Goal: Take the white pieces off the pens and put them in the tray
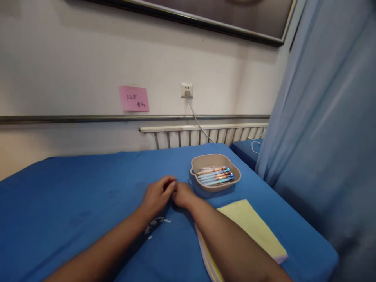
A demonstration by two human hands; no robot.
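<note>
My left hand (159,196) and my right hand (183,195) meet over the blue cloth, their fingertips touching. Both are closed with the fingers curled inward; anything pinched between them is hidden. Just beyond my right hand, to the right, sits a beige plastic basket (216,189) with several pens (216,177) lying side by side in it, light blue and brownish with blue ends. Under my right forearm lies a stack of yellow paper (249,217) with pinkish edges, partly covered by the arm. Small white marks or scraps (154,223) show on the cloth beside my left wrist.
The blue cloth (73,196) covers a bed-like surface against a white wall with a rail. A pink note (134,98) and a socket (187,90) with a plugged cord are on the wall. A blue curtain (320,117) hangs along the right side.
</note>
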